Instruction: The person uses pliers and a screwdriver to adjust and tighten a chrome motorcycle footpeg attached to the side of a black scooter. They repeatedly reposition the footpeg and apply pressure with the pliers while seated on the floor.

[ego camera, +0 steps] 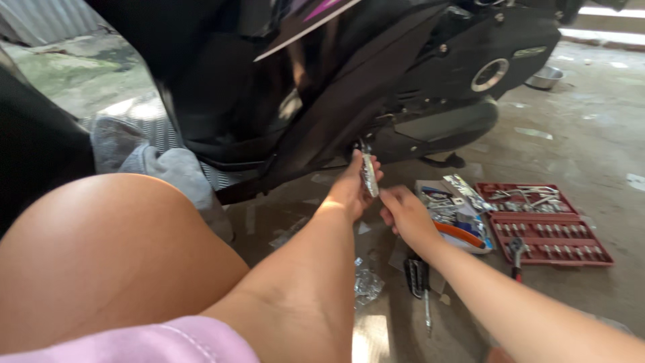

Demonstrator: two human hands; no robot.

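- We see our left hand (354, 190) raised against the lower edge of the black plastic scooter body panel (349, 101), its fingers closed around a small silvery foil-wrapped part (369, 173) that stands nearly upright, just beneath the panel.
- Our right hand (405, 214) sits just beside the left, lower and to the right; its fingers curl inward, and we cannot tell whether they pinch anything.
- Below the hands, on the grey concrete floor (591, 134), lie a black-handled screwdriver (420, 286) and a crumpled scrap of clear wrapping (368, 284).
- To the right, an open red plastic socket-set case (545, 225) holds rows of metal bits, with loose printed packets (457, 208) beside it.
- A grey cloth (161, 168) rests on the left, near our bare knee.
- A metal bowl (544, 77) stands far off behind the scooter.
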